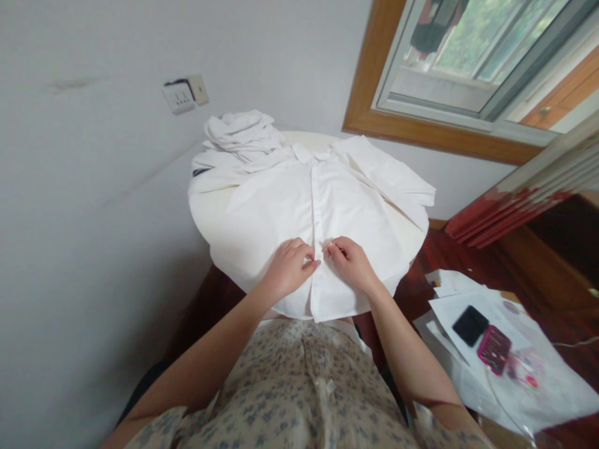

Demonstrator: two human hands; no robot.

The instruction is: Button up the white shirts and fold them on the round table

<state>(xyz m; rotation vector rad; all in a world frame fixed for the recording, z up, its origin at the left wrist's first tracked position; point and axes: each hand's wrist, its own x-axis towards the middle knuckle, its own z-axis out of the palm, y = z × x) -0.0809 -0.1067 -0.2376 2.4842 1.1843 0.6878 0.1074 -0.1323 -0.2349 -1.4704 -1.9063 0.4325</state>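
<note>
A white button-front shirt [276, 206] lies spread over a round cream table [210, 218], collar at the far side and hem hanging over the near edge. My left hand [292, 265] pinches the shirt's front placket from the left, fingertips at the fabric edge. Just across from it, my right hand [346, 259] is closed in a pinch on the other side of the placket, a bit of white cloth at its fingertips. Whether a button is between the fingers is too small to tell. The shirt's right sleeve [393, 174] stretches out toward the table's right edge.
A crumpled pile of white cloth [241, 134] sits at the table's back left, near the wall socket [178, 96]. To the lower right, a white-covered surface [556, 374] bears papers, a black square item [470, 325] and a magenta case [495, 349]. A wood-framed window [421, 140] is behind.
</note>
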